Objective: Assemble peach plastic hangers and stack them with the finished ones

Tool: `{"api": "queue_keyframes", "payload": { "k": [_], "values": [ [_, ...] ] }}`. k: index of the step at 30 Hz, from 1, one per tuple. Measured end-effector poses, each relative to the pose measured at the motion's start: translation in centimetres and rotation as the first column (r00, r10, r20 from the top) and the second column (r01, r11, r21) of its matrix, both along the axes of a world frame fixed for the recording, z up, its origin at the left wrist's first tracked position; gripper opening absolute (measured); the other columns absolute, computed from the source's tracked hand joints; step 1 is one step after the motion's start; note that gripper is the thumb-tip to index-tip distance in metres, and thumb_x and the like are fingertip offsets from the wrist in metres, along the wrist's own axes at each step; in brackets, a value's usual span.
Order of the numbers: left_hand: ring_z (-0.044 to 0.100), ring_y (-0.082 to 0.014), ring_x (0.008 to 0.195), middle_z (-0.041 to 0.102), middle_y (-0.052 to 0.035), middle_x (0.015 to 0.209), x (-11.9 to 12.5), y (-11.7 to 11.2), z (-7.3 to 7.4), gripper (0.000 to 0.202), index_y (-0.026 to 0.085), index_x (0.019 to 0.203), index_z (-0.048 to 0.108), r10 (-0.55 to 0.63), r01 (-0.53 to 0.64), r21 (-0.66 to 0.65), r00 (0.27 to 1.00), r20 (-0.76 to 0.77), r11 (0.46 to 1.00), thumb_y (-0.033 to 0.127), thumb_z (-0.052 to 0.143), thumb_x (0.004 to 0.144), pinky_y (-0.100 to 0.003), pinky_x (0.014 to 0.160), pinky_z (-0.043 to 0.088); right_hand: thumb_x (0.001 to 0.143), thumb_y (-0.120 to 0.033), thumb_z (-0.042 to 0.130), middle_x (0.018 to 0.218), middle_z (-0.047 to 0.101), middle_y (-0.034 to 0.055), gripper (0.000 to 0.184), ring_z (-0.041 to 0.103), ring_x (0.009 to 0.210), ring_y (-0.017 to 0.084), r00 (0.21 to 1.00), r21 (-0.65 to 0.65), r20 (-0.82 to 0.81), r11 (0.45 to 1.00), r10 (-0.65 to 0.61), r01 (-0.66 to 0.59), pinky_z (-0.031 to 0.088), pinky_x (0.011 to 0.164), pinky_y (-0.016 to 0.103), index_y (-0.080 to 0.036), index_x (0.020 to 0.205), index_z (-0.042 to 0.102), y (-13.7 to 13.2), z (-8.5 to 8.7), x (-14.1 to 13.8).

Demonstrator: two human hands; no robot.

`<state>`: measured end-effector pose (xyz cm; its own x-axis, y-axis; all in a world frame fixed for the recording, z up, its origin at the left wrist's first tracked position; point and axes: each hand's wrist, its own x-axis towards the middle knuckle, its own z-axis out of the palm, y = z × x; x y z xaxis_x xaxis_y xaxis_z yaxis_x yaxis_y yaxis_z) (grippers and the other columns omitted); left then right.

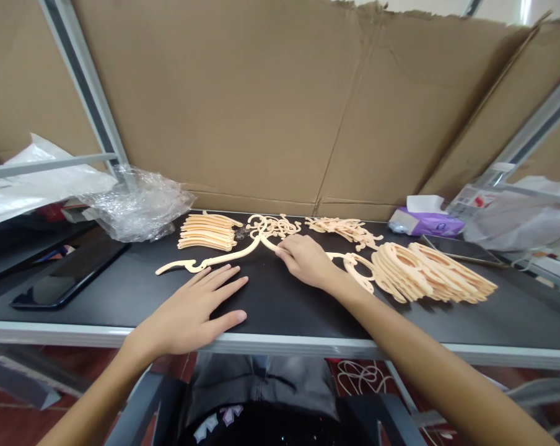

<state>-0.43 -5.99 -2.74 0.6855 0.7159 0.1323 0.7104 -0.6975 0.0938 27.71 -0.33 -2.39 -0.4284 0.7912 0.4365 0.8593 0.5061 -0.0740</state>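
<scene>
Hands (187,313) down, right (305,260) on wooden hanger (224,255).

**Left hand** (187,313): palm down, flat, fingers spread, heel just over the front edge of the black table (280,344). **Right hand** (305,260): palm down, farther back from that edge, fingers close together and slightly curled, tips pointing left. **Forearms**: bare; left forearm (94,396) and right forearm (428,353) converge from the lower corners.
</scene>
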Motion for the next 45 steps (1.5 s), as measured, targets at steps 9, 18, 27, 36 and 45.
{"api": "queue_keyframes", "payload": {
  "k": [9, 18, 27, 36, 45],
  "values": [
    [0.051, -0.0314, 0.127, 0.056, -0.0141, 0.136, 0.3, 0.7, 0.2, 0.051, 0.020, 0.136, 0.057, 0.031, -0.088, 0.225, 0.969, 0.244, 0.970, 0.048, 0.054, 0.094, -0.047, 0.105, 0.046, 0.099, -0.023, 0.051, 0.095, 0.073, 0.0099, 0.020, 0.064, 0.089, 0.021, 0.985, 0.107, -0.041, 0.981, 0.169, -0.164, 0.043, 0.085, 0.035, -0.015, 0.091, 0.069, -1.1, -0.2, -1.2],
    [0.068, -0.0268, 0.077, 0.073, -0.0082, 0.083, 4.1, 6.0, 2.7, 0.024, 0.019, 0.091, 0.067, 0.180, -0.186, 0.248, 0.983, 0.046, 0.951, 0.035, 0.050, 0.094, -0.034, 0.067, 0.045, 0.099, -0.024, 0.051, 0.095, 0.073, 0.0103, 0.023, 0.064, 0.091, 0.021, 0.988, 0.106, -0.020, 0.983, 0.153, -0.150, 0.044, 0.085, 0.034, -0.014, 0.092, 0.070, -0.8, -0.5, -1.2],
    [0.066, -0.0227, 0.075, 0.071, -0.0085, 0.081, 2.6, 7.0, 1.1, 0.024, 0.018, 0.081, 0.061, 0.106, -0.170, 0.340, 0.974, 0.198, 0.925, 0.027, 0.044, 0.096, -0.031, 0.068, 0.043, 0.086, -0.031, 0.066, 0.103, 0.073, 0.0099, 0.021, 0.063, 0.101, 0.024, 0.996, 0.074, -0.079, 0.997, 0.032, -0.026, 0.044, 0.092, 0.037, -0.018, 0.100, 0.075, -1.0, 2.0, 1.0],
    [0.066, -0.0224, 0.076, 0.071, -0.0079, 0.079, 2.4, 7.5, 1.3, 0.027, 0.018, 0.080, 0.061, 0.157, -0.224, 0.358, 0.965, 0.209, 0.906, 0.030, 0.044, 0.097, -0.030, 0.064, 0.041, 0.074, -0.025, 0.069, 0.075, 0.072, -0.0010, 0.027, 0.063, 0.068, 0.017, 0.976, -0.250, 0.045, 0.944, -0.211, 0.216, 0.039, 0.062, 0.027, -0.024, 0.099, 0.078, -1.1, 3.4, 3.8],
    [0.066, -0.0232, 0.078, 0.071, -0.0089, 0.082, 2.3, 7.4, 1.1, 0.027, 0.018, 0.082, 0.062, 0.137, -0.199, 0.345, 0.971, 0.197, 0.917, 0.028, 0.043, 0.097, -0.031, 0.069, 0.044, 0.091, -0.028, 0.058, 0.092, 0.076, 0.0084, 0.022, 0.069, 0.084, 0.025, 0.956, -0.171, 0.163, 0.947, -0.244, 0.271, 0.043, 0.069, 0.032, -0.025, 0.098, 0.078, -1.2, 2.4, 2.3]
  ]
}}
